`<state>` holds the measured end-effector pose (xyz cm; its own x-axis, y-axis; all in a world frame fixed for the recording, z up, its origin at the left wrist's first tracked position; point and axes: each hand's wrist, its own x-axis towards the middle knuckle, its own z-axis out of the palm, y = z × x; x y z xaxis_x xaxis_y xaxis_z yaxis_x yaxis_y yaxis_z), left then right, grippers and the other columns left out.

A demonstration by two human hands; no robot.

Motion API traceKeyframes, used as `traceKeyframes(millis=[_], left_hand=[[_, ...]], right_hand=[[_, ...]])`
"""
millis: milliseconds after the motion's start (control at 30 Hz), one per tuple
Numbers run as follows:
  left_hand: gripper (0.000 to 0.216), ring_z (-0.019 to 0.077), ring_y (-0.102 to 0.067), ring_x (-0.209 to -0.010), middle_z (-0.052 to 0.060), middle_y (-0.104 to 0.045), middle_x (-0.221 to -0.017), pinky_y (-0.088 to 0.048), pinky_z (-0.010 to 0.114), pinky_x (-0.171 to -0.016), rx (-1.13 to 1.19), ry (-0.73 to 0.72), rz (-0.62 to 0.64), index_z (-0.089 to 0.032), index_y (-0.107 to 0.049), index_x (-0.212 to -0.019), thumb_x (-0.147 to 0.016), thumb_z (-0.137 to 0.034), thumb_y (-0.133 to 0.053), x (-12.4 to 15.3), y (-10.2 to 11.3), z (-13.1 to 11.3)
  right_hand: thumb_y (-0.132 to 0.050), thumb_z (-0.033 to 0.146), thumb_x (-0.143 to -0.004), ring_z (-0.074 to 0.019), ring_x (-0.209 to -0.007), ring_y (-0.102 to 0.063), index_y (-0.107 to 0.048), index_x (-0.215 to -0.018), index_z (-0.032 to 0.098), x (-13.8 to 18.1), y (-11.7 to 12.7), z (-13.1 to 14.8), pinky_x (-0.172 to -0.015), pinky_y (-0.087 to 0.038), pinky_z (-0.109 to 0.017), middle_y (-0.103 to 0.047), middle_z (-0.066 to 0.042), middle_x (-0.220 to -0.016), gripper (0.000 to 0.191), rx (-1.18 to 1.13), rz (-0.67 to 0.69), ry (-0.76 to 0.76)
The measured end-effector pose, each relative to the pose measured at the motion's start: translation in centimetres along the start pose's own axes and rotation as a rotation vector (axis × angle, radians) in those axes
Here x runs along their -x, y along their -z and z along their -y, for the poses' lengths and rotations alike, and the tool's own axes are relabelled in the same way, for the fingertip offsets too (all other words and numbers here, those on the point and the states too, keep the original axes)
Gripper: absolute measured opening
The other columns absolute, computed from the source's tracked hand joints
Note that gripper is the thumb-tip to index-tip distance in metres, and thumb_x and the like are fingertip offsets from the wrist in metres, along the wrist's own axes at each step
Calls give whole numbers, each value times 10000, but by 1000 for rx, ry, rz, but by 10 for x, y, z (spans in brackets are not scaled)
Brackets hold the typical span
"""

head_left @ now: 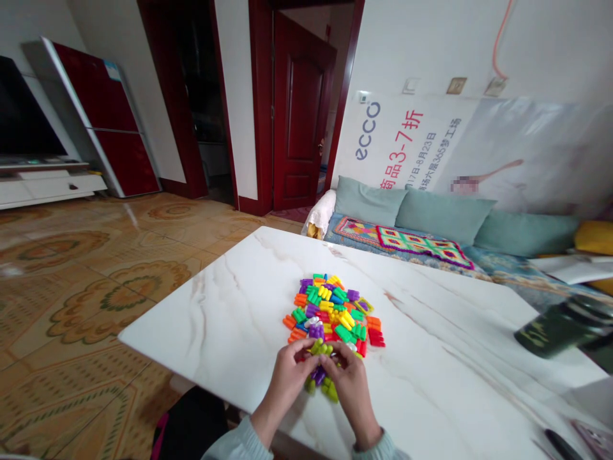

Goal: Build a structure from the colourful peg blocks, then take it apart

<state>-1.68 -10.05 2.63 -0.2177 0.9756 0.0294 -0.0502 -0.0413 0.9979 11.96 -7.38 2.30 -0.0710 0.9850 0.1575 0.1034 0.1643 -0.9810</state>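
Observation:
Near the front of the white marbled table (230, 306), my left hand (294, 370) and my right hand (348, 377) meet with fingertips closed on an olive-green plastic building block (320, 348), shaped like joined rounded pegs. Just below the fingers are a purple block (317, 375) and further olive-green blocks (329, 388); whether these join the held one I cannot tell. Directly beyond my hands lies a loose pile of similar blocks (342, 316) in orange, green, yellow, red, purple, blue and white. My fingers partly cover the held block.
A dark green bottle (560, 326) lies tilted-looking at the table's right side. A dark pen-like object (560, 444) and a phone-like object (594, 437) are at the lower right. Beyond the table stands a sofa with cushions (440, 214). A dark bag-like object (191, 425) is at lower left.

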Motion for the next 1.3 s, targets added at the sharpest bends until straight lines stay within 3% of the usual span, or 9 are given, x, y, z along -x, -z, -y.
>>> traceKeyframes(millis=[200, 267, 367, 467, 600, 700, 967, 1167, 1300], left_hand=[[293, 260, -619, -1174, 114, -663, -1232, -511, 419, -1018, -409, -397, -129, -213, -693, -1142, -903, -337, -579, 4, 13, 9], [516, 314, -511, -1317, 144, -569, -1391, -422, 497, -1109, -584, -459, -97, -222, -602, -1313, -849, -440, -662, 12, 18, 17], [1141, 439, -247, -1469, 165, -317, -1596, -240, 656, -1165, -848, -448, 76, -259, -365, -1517, -543, -559, -877, 23, 22, 34], [1347, 470, -62, -1500, 148, -134, -1656, -137, 721, -1150, -1006, -344, 160, -302, -232, -1564, -430, -518, -926, 24, 20, 46], [1251, 452, 12, -1504, 167, -35, -1662, -118, 682, -1169, -1064, -270, 100, -265, -253, -1562, -513, -498, -894, 5, 19, 46], [1170, 446, -28, -1507, 187, -65, -1658, -145, 640, -1186, -1067, -269, 97, -233, -338, -1534, -535, -511, -882, -12, 24, 45], [1101, 419, -197, -1492, 151, -212, -1639, -176, 629, -1199, -1069, -353, 70, -250, -351, -1527, -584, -526, -847, -20, 33, 66], [1074, 412, -218, -1487, 115, -234, -1636, -211, 618, -1197, -1071, -424, 47, -282, -335, -1532, -613, -545, -825, -21, 35, 75], [1087, 413, -239, -1479, 113, -257, -1629, -220, 612, -1195, -1088, -420, 44, -279, -342, -1529, -594, -520, -841, -22, 36, 74]], right_hand=[[-713, 534, -737, -225, -759, -668, -708, -1007, 184, -32, 17, 5, -625, -559, -337, -715, -98, -934, 442, 66, -125, 78], [-645, 515, -799, -239, -902, -671, -661, -1141, 207, -43, 37, -2, -717, -573, -367, -672, -123, -1125, 460, 142, -215, 165], [-564, 516, -838, -290, -1070, -618, -632, -1167, 181, -58, 75, -31, -930, -514, -469, -634, -152, -1179, 475, 377, -396, 233], [-563, 579, -776, -361, -1202, -543, -602, -1211, 127, -73, 100, -65, -1042, -424, -526, -611, -205, -1243, 628, 529, -444, 138], [-514, 622, -786, -373, -1288, -487, -514, -1333, 74, -89, 95, -86, -1080, -390, -511, -548, -238, -1357, 774, 573, -358, 74], [-476, 571, -834, -357, -1228, -533, -547, -1305, 72, -97, 83, -86, -1060, -403, -497, -580, -231, -1309, 690, 639, -320, 115], [-472, 519, -806, -318, -1060, -597, -658, -1121, 94, -95, 72, -89, -956, -467, -444, -637, -203, -1146, 561, 672, -463, 176], [-440, 516, -851, -258, -923, -665, -642, -1252, 195, -95, 66, -70, -756, -488, -352, -615, -125, -1275, 552, 778, -393, -78], [-566, 524, -784, -262, -895, -676, -725, -1077, 230, -99, 72, -61, -734, -474, -333, -711, -90, -1094, 445, 684, -388, -128]])
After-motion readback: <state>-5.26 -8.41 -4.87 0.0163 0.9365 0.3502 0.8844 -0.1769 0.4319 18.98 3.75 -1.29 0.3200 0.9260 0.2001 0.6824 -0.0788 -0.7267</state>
